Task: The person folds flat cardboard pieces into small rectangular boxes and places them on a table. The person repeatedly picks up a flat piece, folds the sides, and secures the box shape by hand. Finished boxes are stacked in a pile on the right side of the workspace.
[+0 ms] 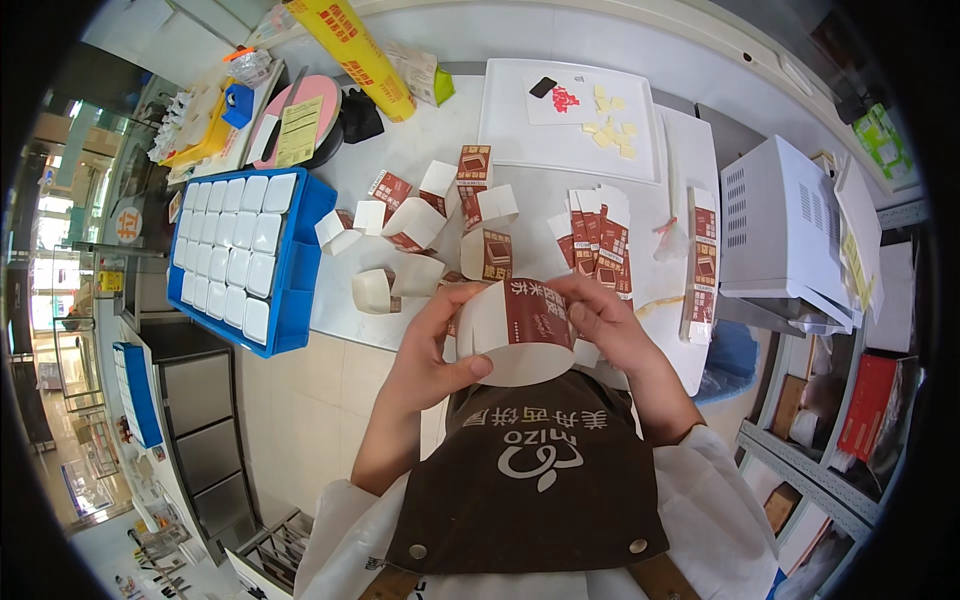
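Close in front of my apron I hold a brown-and-white cardboard box sleeve (535, 318), its open end bowed into a rounded loop toward me. My left hand (440, 345) grips its left side, with the thumb along the lower edge. The fingers of my right hand (600, 318) are closed on its right side. Beyond my hands, several opened sleeves (415, 222) lie or stand scattered on the white table (345, 265). Flat, unopened sleeves (600, 235) sit in a fanned pile beyond my right hand.
At the left, a blue crate (315, 235) holds rows of white-lidded containers. A white tray (500, 110) at the back carries red and cream pieces. Further right stand a long stack of flat sleeves (702, 265) and a white vented appliance (780, 220). A yellow roll (350, 55) lies at the back left.
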